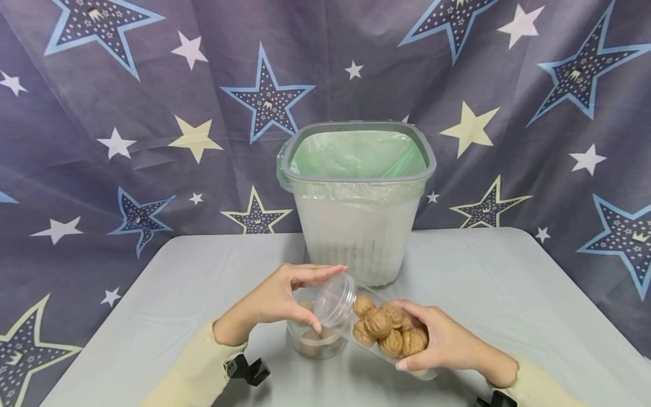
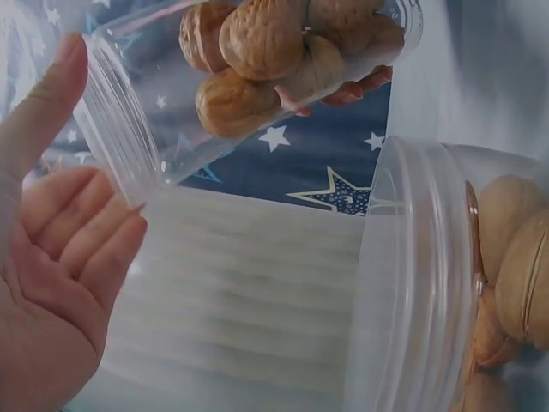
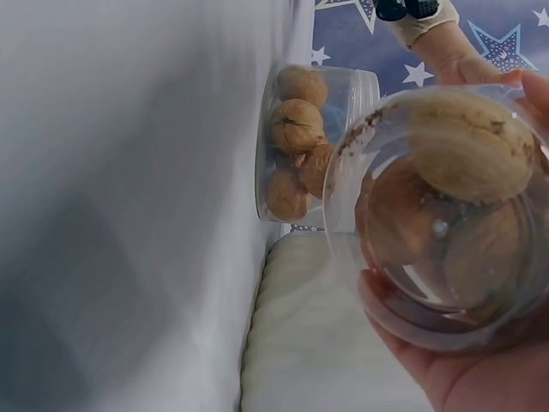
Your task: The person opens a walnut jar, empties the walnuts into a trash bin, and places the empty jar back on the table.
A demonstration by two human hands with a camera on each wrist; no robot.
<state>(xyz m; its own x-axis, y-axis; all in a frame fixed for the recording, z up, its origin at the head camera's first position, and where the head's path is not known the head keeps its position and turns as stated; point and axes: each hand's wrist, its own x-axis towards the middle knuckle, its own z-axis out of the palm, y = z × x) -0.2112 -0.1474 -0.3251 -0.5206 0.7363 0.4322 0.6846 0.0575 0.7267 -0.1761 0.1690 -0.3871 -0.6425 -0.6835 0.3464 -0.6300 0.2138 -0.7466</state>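
Note:
My right hand (image 1: 447, 339) grips a clear jar (image 1: 351, 333) near its base, its thumb and fingers wrapped round the side. The jar is tilted, with its mouth toward the left. Several walnuts (image 1: 378, 325) lie inside, toward the base. My left hand (image 1: 274, 302) spans the jar's ribbed mouth end (image 2: 129, 112), thumb on one side and fingers on the other. Below that mouth a second clear jar (image 1: 317, 350) stands upright on the table. It holds several walnuts (image 2: 523, 257), and its ribbed rim (image 2: 420, 275) shows in the left wrist view.
A white bin (image 1: 356, 232) with a grey rim and a green liner (image 1: 356, 152) stands behind the jars. The table (image 1: 488, 294) has a pale grey cover. A dark cloth (image 1: 356, 34) with a star pattern hangs behind.

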